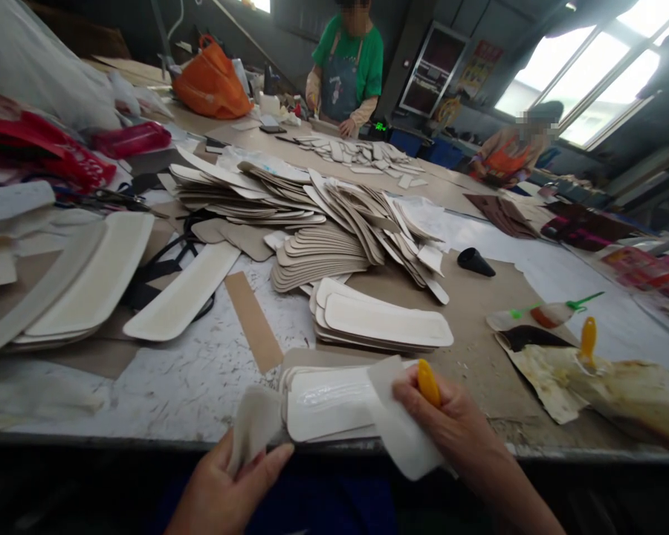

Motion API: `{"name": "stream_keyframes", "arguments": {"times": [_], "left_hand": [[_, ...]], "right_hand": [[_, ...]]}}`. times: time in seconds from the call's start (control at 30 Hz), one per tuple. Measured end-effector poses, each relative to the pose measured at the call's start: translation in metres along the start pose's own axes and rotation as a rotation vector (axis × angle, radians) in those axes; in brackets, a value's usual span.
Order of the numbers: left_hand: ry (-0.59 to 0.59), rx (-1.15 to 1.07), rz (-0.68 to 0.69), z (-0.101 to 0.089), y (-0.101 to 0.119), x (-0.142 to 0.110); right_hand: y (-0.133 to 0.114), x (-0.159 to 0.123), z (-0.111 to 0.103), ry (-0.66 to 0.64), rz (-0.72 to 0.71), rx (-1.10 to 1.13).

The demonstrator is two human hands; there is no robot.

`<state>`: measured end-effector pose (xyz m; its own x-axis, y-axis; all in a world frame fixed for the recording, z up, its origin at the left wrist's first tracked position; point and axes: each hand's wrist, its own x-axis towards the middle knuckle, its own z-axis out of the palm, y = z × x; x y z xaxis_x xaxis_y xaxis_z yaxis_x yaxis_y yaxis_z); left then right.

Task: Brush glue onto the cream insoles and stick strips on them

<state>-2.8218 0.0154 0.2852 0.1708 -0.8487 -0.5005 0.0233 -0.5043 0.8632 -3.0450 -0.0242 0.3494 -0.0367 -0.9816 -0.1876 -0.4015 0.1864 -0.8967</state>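
Note:
At the table's front edge lies a stack of white, rounded-end panels (328, 405). Its top one carries shiny wet-looking streaks. My left hand (234, 475) is closed on a pale flexible panel (253, 423), thumb stretched along the stack's left end. Over the right end, my right hand (451, 416) grips a second whitish panel (404, 427) together with a yellow-handled tool (428, 383), whose working end is hidden. Just behind sits another stack of white panels (387, 319).
Heaps of grey-backed panels (323, 260) fill the middle of the table. More white panels (89, 282) lie left. At right are a stained bag (618, 386) with another yellow handle (589, 338), a squeeze bottle (546, 316) and a black cone (476, 261). Two people work farther back.

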Motion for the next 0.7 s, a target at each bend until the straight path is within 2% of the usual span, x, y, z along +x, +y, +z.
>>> {"name": "stream_keyframes", "arguments": {"times": [0.07,0.13,0.2,0.27,0.43,0.6,0.7], "left_hand": [[0.038,0.008,-0.007,-0.003,0.005,0.010],[-0.029,0.020,-0.015,-0.003,0.007,0.018],[-0.108,0.054,-0.005,-0.002,0.007,0.023],[-0.174,0.116,0.039,-0.002,0.004,0.027],[-0.322,0.275,0.131,-0.007,0.000,0.038],[-0.267,0.264,0.049,-0.005,0.005,0.040],[-0.180,0.283,0.013,0.002,0.011,0.037]], "right_hand": [[-0.006,0.011,0.002,-0.262,0.021,-0.156],[-0.012,0.024,0.012,-0.463,0.038,-0.260],[-0.017,0.035,0.025,-0.581,0.042,-0.354],[-0.021,0.045,0.035,-0.622,0.038,-0.467],[-0.028,0.057,0.049,-0.605,-0.037,-0.834],[-0.026,0.059,0.053,-0.612,-0.132,-0.979],[-0.023,0.058,0.056,-0.600,-0.154,-0.999]]}}
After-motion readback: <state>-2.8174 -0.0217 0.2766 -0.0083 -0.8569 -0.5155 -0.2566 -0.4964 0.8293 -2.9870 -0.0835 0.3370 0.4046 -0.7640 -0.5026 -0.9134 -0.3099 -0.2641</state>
